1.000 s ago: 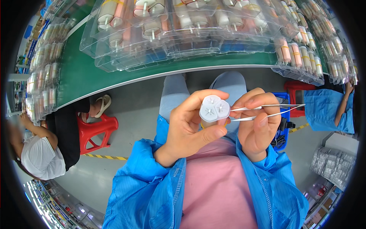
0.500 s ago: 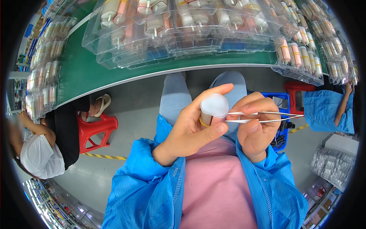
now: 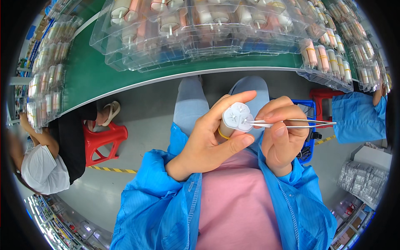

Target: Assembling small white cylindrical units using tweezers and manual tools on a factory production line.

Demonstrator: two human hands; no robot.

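Observation:
My left hand (image 3: 208, 139) is closed round a bundle of cylinders (image 3: 225, 129) with a yellow rubber band about it. At the bundle's upper end is a white end piece (image 3: 237, 117) with rounded lobes and small recesses. In my right hand (image 3: 283, 133) is a pair of tweezers (image 3: 308, 123), pinched between thumb and fingers. Its white tips are close together and meet the right edge of the end piece; whether they grip anything there is too small to tell.
Stacked clear plastic trays (image 3: 200, 46) of pink and white cylinders stand on the green table (image 3: 89, 83) ahead. More filled trays (image 3: 329, 66) stand right. A blue crate (image 3: 307, 152) is beside my right hand. People sit at both sides, one on a red stool (image 3: 104, 139).
The tweezers' arms have come together from spread. The bundle's end, smooth and round before, now shows lobes and recesses. My left hand has hardly moved.

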